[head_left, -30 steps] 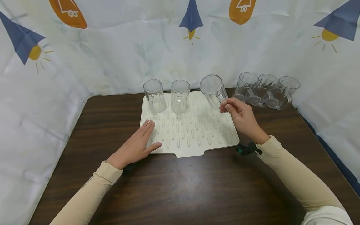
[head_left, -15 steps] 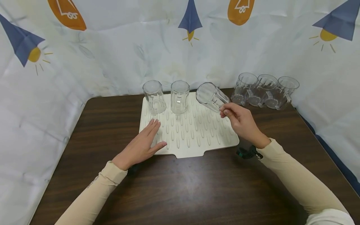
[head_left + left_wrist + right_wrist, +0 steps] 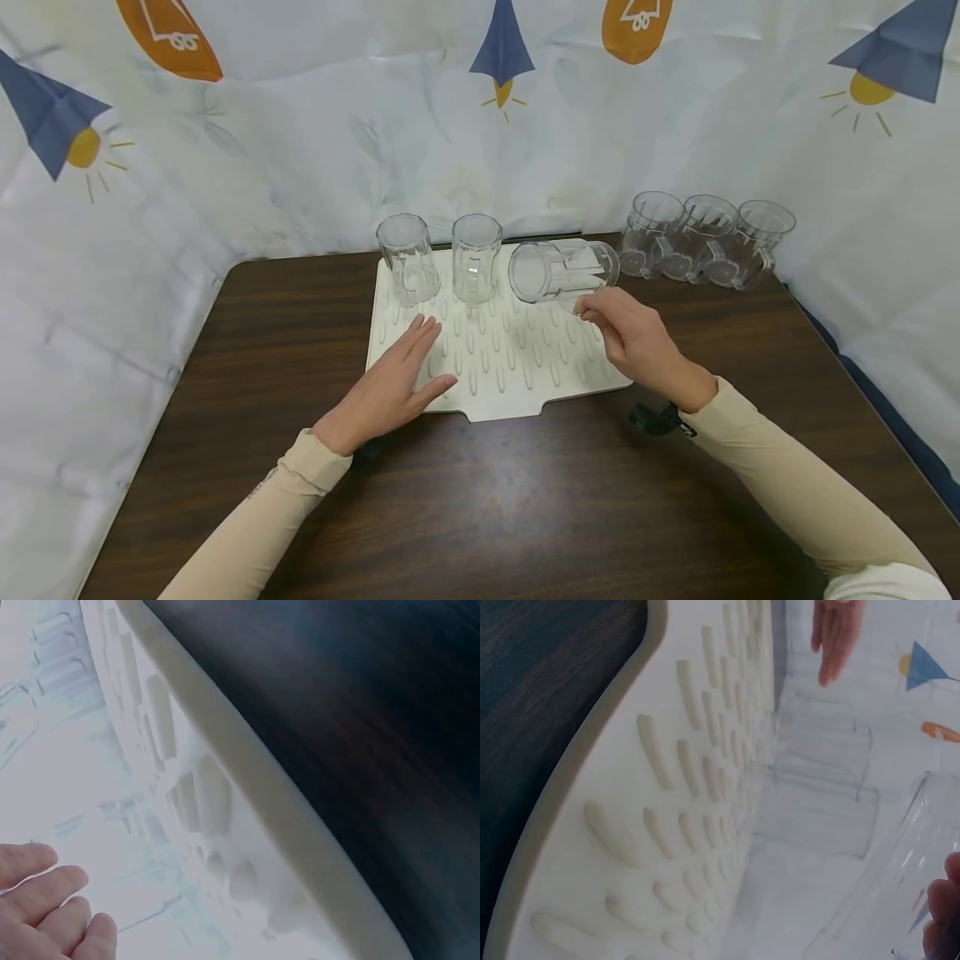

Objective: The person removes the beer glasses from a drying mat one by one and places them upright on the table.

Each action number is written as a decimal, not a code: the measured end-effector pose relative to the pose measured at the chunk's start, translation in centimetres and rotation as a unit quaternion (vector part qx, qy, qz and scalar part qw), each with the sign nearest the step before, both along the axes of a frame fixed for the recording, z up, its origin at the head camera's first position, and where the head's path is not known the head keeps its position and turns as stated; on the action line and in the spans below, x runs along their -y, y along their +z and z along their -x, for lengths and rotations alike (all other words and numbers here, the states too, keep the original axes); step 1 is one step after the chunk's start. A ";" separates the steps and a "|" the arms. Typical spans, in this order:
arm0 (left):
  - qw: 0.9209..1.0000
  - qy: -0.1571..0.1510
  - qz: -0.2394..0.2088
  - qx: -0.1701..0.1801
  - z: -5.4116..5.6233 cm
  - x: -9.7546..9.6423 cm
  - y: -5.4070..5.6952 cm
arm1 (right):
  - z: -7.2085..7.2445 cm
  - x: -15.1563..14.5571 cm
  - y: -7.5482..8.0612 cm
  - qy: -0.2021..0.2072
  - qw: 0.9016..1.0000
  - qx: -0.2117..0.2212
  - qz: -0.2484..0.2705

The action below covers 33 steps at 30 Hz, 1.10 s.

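Observation:
My right hand (image 3: 637,342) pinches the handle of a clear glass mug (image 3: 566,271), which is turned on its side above the right part of a cream ribbed drying mat (image 3: 517,367). One round end of the mug faces left. In the right wrist view, the fingers (image 3: 943,907) show at the right edge beside the mug's glass (image 3: 900,847). My left hand (image 3: 386,387) is over the mat's left front part, fingers straight and holding nothing. Two clear mugs, one at left (image 3: 408,262) and one beside it (image 3: 476,262), stand along the mat's back.
To the right of the mat, three clear mugs stand upright in a row on the dark wooden table (image 3: 480,508); the nearest to the mat is the left mug (image 3: 651,237). A white printed cloth (image 3: 322,150) hangs behind the table.
The mug in my right hand has turned from tilted to lying sideways, its round end swinging left and lower. My left hand has shifted slightly right over the mat.

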<state>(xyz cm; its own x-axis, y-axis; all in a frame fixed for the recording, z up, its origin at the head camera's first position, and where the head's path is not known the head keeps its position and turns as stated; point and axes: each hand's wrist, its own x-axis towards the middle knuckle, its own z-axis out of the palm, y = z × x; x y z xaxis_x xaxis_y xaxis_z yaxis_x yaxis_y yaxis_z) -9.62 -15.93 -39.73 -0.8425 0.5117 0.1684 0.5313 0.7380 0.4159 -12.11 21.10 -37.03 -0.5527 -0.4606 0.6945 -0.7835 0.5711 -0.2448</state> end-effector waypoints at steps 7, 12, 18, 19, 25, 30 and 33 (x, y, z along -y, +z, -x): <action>1.000 -0.006 -0.013 0.025 0.2 -1.0 -0.1 | -0.3 0.5 -0.2 0.023 0.998 -0.045 -0.044; 0.999 -0.011 -0.024 0.021 0.4 -1.6 -0.4 | -0.6 0.8 -0.2 0.030 0.996 -0.058 -0.063; 0.999 -0.018 -0.051 0.002 0.6 -2.6 -0.6 | -1.0 1.0 -0.2 0.041 0.993 -0.084 -0.074; 0.998 -0.020 -0.053 -0.004 0.6 -2.8 -0.5 | -1.1 1.0 -0.3 0.041 0.993 -0.084 -0.079; 0.996 -0.015 -0.082 -0.019 0.9 -3.9 -0.4 | -1.7 1.2 -0.5 0.032 0.993 -0.076 -0.089; 0.992 -0.002 -0.125 -0.004 1.1 -5.1 -0.3 | -2.0 1.5 -0.8 0.032 0.991 -0.093 -0.092; 0.989 0.003 -0.145 -0.007 1.3 -5.9 -0.2 | -2.2 1.7 -1.0 0.032 0.989 -0.105 -0.100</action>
<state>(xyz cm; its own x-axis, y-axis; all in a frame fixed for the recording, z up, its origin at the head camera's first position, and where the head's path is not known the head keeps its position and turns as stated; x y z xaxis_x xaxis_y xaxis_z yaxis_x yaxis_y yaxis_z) -10.88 -10.03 -39.90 -0.8420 0.4355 0.3185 0.5344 0.5916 0.6037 -9.90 19.43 -38.05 -0.3714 -0.6297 0.6823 -0.8412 0.5393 0.0399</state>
